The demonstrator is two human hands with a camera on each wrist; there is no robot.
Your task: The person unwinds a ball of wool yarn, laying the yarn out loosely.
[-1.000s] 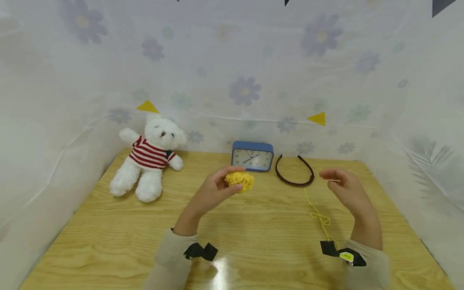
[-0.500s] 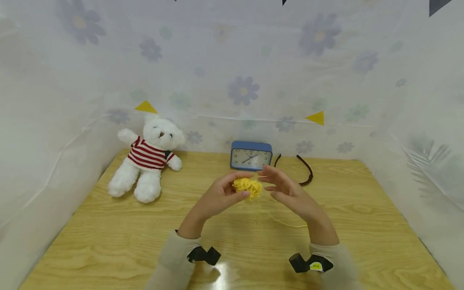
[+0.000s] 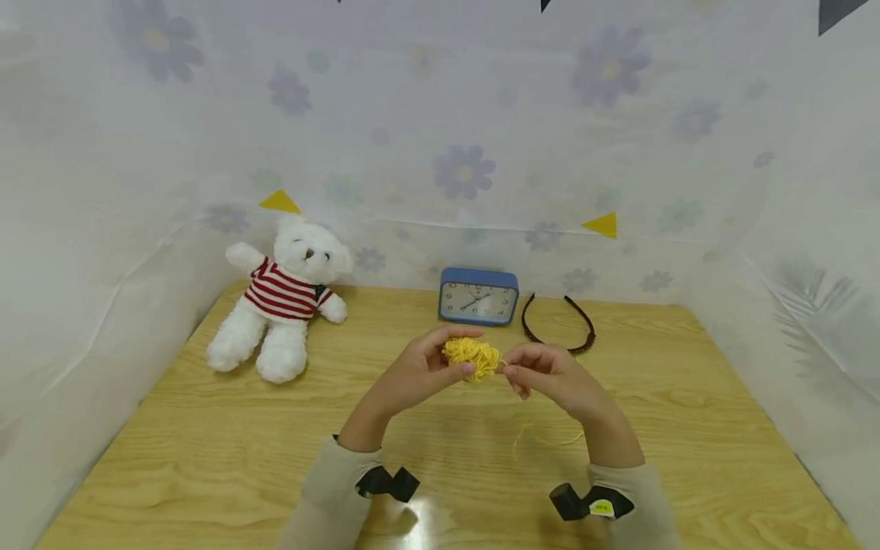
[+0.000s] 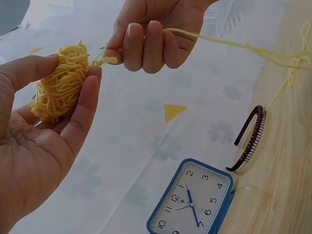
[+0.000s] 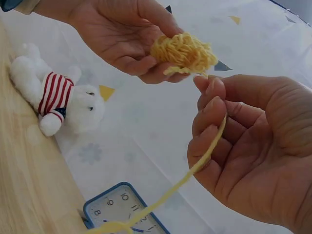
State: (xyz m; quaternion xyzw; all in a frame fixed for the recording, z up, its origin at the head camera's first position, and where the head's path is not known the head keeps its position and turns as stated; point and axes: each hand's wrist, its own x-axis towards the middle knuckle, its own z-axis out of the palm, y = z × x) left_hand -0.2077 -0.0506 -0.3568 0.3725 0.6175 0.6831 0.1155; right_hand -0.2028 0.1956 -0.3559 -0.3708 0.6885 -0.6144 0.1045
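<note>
A small bundle of yellow yarn (image 3: 471,359) is held up over the table by my left hand (image 3: 415,374), thumb on one side and fingers on the other. Close against its right end, my right hand (image 3: 557,380) pinches the yarn between thumb and index finger. In the left wrist view, a short twisted yarn end (image 4: 108,61) pokes out beside those fingertips. From my right hand's curled fingers a long yellow strand (image 5: 190,173) trails away, seen in the right wrist view. Part of this strand lies loosely looped toward the tabletop near the headband (image 4: 251,139).
Behind my hands a blue alarm clock (image 3: 478,296) stands by the back wall, left of the dark beaded headband. A white teddy bear (image 3: 282,298) in a striped shirt sits at the left rear of the wooden table (image 3: 440,473). Patterned sheeting (image 3: 412,114) encloses the back and sides.
My right hand has come in from the right to the yarn bundle, and its fingers have closed to a pinch. The left hand has shifted slightly right and down with the bundle.
</note>
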